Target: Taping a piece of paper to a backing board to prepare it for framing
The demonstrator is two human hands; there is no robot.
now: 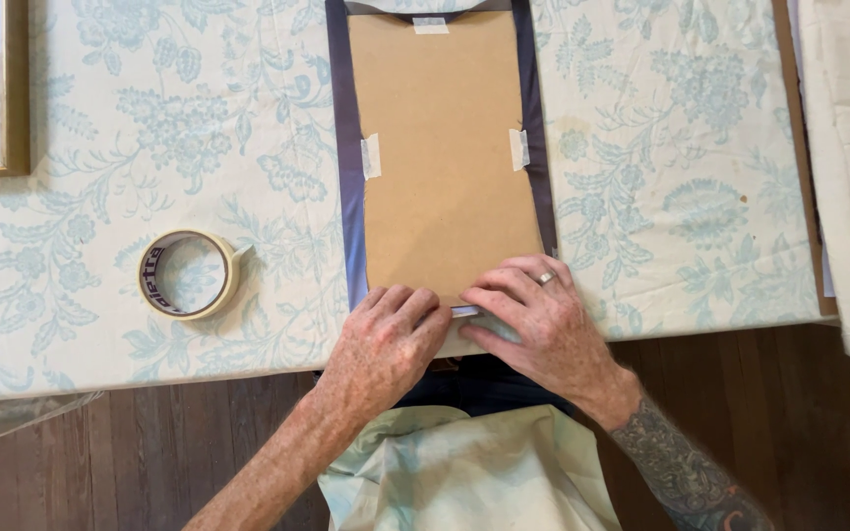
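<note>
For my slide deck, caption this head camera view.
Both hands, left hand and right hand, press tape onto brown backing board; tape roll nearby.

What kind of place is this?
Probably a home craft table: a floral tablecloth, a tape roll, and both hands, left and right, pressing tape onto a frame's cardboard back.

The backing board looks like matt brown pressed fibreboard, smooth and dull. Around it runs a frame with a dark, slightly satiny edge. Pale paper tape strips look thin and matt, as does the tape roll. The worktop wears soft printed cloth. The floor is dark, grained wood. A metal ring gleams.
</note>
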